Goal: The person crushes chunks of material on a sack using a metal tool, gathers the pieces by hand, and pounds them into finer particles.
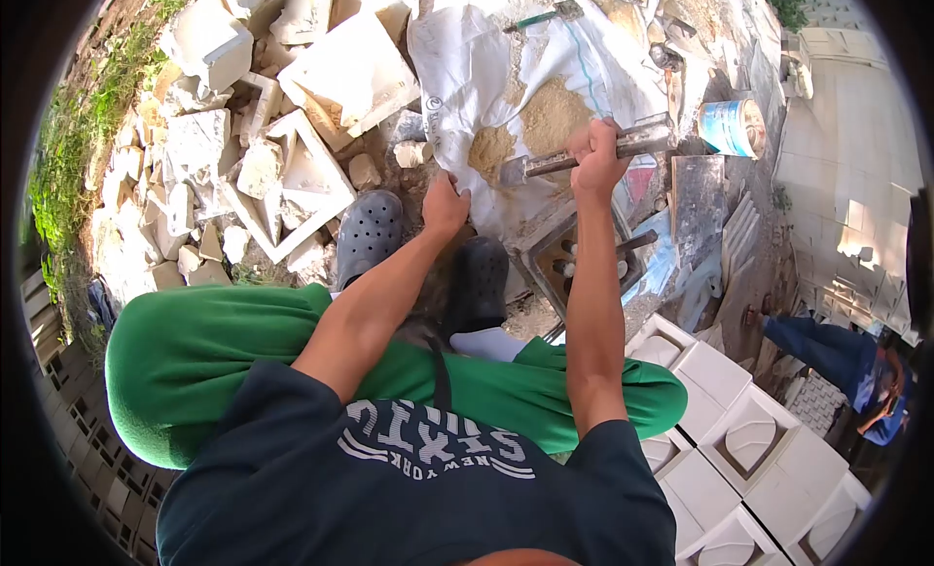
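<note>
My left hand [446,208] is closed at the near edge of a white sack [452,60] spread on the ground, its fingertips pressed together on the cloth. My right hand [596,159] wraps round a long hand tool [550,164] with a flat, greyish end to the left and a broader end to the right; its exact kind is unclear. Below the tool, tan powder [556,116] lies in heaps on the sack. A dirty square frame [535,259] with dark openings inside stands beneath my right forearm.
Broken white blocks [341,70] pile up at left. A green-handled tool [545,17] lies on the sack's far part. A blue-and-white bucket [732,129] stands at right. White moulded blocks [715,386] fill the lower right, near another person [837,366].
</note>
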A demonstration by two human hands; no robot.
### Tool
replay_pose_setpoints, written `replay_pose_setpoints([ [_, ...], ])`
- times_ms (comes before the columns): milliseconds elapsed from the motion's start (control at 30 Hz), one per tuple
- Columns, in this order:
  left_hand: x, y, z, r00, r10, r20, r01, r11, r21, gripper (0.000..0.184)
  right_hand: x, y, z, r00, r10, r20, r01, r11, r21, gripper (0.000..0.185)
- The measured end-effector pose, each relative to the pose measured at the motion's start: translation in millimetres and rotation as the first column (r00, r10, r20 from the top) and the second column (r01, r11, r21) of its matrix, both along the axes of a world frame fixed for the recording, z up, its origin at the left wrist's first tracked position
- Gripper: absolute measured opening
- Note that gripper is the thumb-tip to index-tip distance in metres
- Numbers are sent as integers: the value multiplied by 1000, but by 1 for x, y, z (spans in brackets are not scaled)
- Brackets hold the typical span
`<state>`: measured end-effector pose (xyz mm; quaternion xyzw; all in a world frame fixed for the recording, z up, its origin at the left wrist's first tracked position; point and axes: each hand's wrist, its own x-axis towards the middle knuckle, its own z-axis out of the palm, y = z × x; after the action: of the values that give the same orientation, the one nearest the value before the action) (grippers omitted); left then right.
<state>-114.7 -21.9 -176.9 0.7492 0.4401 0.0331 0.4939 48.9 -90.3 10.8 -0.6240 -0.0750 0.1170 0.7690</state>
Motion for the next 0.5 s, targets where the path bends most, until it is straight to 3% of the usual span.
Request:
replay_pose_setpoints([
  [67, 5, 8, 3, 999, 30, -33, -30, 999, -18, 33, -8, -3, 30, 991, 88, 100, -90, 996, 14, 27],
  [100, 4, 9, 3, 997, 44, -67, -46, 999, -29, 36, -8, -5, 35, 995, 49, 87, -52, 998, 37, 29],
  [200, 5, 9, -6, 983, 135, -123, -142, 988, -58, 37, -10, -7, 31, 991, 51, 126, -62, 994, 91, 30],
  [233, 7, 8, -10, 983, 134, -122, -142, 988, -58, 37, -11, -7, 12, 997, 55, 49, -64, 974, 217, 27],
  [333, 11, 0, -10, 964, 249, -94, -259, 959, -117, 38, -9, 5, -28, 997, -73, -24, 75, 992, 98, 27],
  [500, 14, 8, -7, 952, 248, -181, -282, 939, -195, 35, -4, -3, 10, 1000, -12, 18, 9, 987, 158, 28],
])
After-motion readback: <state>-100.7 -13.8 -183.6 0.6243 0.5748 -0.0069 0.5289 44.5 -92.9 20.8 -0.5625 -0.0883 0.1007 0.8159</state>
